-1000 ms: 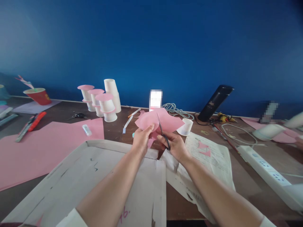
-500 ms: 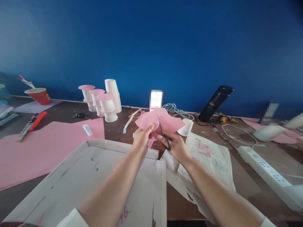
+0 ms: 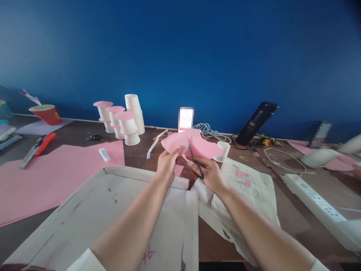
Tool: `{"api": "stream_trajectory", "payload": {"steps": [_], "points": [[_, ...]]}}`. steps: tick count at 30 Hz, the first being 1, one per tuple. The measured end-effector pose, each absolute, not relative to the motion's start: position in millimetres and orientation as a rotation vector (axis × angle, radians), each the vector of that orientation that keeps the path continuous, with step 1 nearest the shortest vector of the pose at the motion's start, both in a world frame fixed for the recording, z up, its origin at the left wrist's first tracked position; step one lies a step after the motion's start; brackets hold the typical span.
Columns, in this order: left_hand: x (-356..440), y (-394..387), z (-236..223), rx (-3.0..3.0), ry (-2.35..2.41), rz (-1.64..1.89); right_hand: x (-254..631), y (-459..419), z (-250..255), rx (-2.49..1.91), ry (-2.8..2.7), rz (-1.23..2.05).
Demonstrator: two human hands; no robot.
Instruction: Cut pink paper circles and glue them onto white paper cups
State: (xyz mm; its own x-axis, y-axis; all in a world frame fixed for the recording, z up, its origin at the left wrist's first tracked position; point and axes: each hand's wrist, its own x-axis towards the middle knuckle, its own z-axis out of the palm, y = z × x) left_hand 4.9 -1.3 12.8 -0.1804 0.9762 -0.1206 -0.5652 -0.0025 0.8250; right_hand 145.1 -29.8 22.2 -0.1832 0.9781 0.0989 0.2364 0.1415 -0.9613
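Note:
My left hand (image 3: 167, 162) pinches a sheet of pink paper (image 3: 205, 145) near its left part, thumb on top. Black-handled scissors (image 3: 199, 168) are in my right hand (image 3: 211, 173), fingers wrapped at the loops. Their blades point up and away, at a cut between the two parts of the paper. Just right of the paper, partly overlapped by it, stands a white paper cup (image 3: 222, 151). A small pink scrap (image 3: 178, 170) lies on the table beneath my hands.
White cups with pink discs (image 3: 128, 122) stand in stacks at the back left. A white box lid (image 3: 113, 210) fills the front. Pink sheets (image 3: 70, 173) and a red utility knife (image 3: 39, 146) lie left. A black bottle (image 3: 256, 123) leans against the wall; a power strip (image 3: 316, 199) lies right.
The pink paper has shifted slightly, and its right part now reaches a little further right over the cup. Both hands remain nearly in place, still on the paper and the scissors.

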Motion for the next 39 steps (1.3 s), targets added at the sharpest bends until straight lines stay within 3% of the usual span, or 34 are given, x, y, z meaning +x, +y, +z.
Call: {"api": "stream_trajectory", "payload": {"steps": [39], "points": [[6,2,9,0.496,0.955,1.569,140,-32,23,-1.188,-1.544,1.194]]}}
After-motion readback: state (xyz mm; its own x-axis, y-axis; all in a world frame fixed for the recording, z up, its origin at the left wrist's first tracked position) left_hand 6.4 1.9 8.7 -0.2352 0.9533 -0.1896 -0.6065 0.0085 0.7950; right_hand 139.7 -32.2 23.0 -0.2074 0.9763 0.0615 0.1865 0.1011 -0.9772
